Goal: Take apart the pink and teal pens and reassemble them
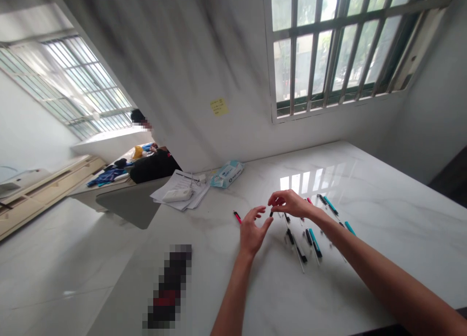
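My right hand (290,203) pinches a small black pen part (271,213) between thumb and fingertips, above the white table. Just left of it is my left hand (251,231), its fingers curved and apart, the thumb tip close under the black part. Whether that thumb touches it I cannot tell. A red and black pen piece (237,217) lies beside the left fingers. Under and around my right forearm lie several pen parts: a black barrel (290,236), a teal barrel (314,241), a thin white refill (298,259) and another teal barrel (331,205). My arm hides some.
On the marble-patterned table (394,219), a blue wipes packet (228,174) lies against the wall. Papers (175,187) with a white device (177,195) on top are left of it. A blurred-out dark object (170,287) is at the front left. Another person (140,119) sits beyond the wall.
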`<action>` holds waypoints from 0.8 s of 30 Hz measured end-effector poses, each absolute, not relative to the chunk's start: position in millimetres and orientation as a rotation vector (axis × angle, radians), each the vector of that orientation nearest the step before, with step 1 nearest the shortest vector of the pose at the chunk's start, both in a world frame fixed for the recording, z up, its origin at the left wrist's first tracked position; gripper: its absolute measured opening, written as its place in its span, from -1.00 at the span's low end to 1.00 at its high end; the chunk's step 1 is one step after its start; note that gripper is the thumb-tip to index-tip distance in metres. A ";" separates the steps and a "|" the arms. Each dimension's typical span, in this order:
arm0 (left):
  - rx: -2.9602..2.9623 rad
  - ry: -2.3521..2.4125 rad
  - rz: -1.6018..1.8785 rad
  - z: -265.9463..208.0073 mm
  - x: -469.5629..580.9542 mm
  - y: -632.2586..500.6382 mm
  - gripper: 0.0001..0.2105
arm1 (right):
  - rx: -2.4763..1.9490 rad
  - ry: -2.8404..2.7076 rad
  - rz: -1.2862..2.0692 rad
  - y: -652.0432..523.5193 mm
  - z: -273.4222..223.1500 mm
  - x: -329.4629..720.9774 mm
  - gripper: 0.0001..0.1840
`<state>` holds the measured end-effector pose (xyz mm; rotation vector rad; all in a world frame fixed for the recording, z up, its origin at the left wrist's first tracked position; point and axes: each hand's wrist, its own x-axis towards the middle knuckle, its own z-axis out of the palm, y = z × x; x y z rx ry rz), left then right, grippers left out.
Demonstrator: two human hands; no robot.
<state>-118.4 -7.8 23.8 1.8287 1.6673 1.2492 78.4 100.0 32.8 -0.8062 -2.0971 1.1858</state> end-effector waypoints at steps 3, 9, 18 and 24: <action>1.731 1.682 1.221 24.6 -105.9 -12.4 -0.87 | -0.766 -2.057 1.325 96.7 27.1 73.7 -0.71; 1.598 1.739 1.368 13.0 -106.3 -20.5 -0.85 | -0.993 -2.265 0.809 110.1 15.2 76.2 -0.78; 1.661 1.784 1.374 1.9 -110.7 -26.7 -0.87 | -0.928 -2.074 1.047 99.5 10.0 77.6 -0.84; 1.768 1.734 1.374 8.0 -106.8 -29.4 -0.87 | -0.757 -1.698 1.472 67.1 9.6 95.6 -0.64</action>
